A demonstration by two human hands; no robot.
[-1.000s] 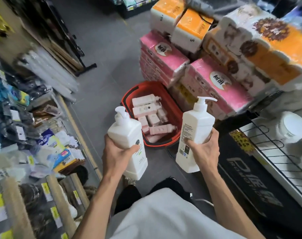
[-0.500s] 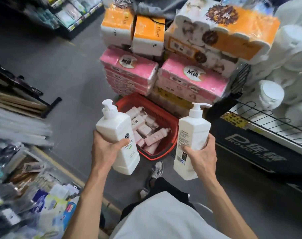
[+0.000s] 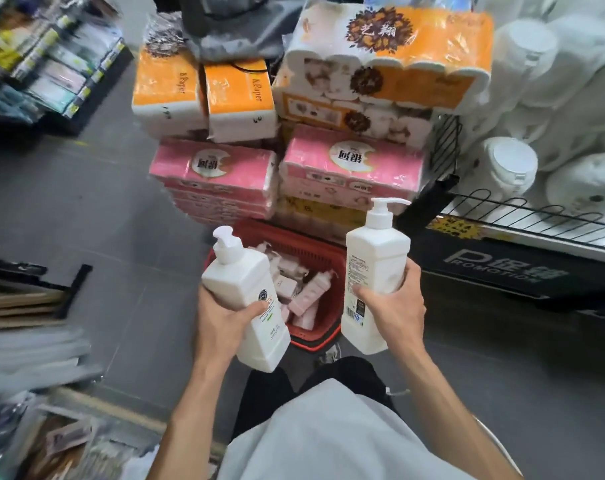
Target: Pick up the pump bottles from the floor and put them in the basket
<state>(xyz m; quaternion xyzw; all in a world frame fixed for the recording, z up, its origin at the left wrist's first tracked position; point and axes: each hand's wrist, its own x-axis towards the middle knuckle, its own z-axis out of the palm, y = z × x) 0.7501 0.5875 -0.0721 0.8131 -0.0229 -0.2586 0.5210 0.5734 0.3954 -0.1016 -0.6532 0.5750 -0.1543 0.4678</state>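
I hold two white pump bottles above the floor. My left hand (image 3: 225, 318) grips the left pump bottle (image 3: 240, 282) around its lower body, tilted a little to the left. My right hand (image 3: 393, 306) grips the right pump bottle (image 3: 375, 258), which stands upright with its nozzle pointing right. Between and below them a red basket (image 3: 323, 252) sits on the grey floor, holding several pink bottles (image 3: 309, 294). Both white bottles hang near the basket's front rim.
Stacked pink tissue packs (image 3: 213, 174) and orange paper packs (image 3: 238, 98) stand just behind the basket. A wire shelf (image 3: 522, 216) of white tubs is at the right. Goods racks (image 3: 27, 341) line the left. My legs and a shoe (image 3: 328, 356) are below the basket.
The view has swung right and up the aisle, so the basket now lies straight ahead. Both hands keep their bottles, and have come closer over the basket's front.
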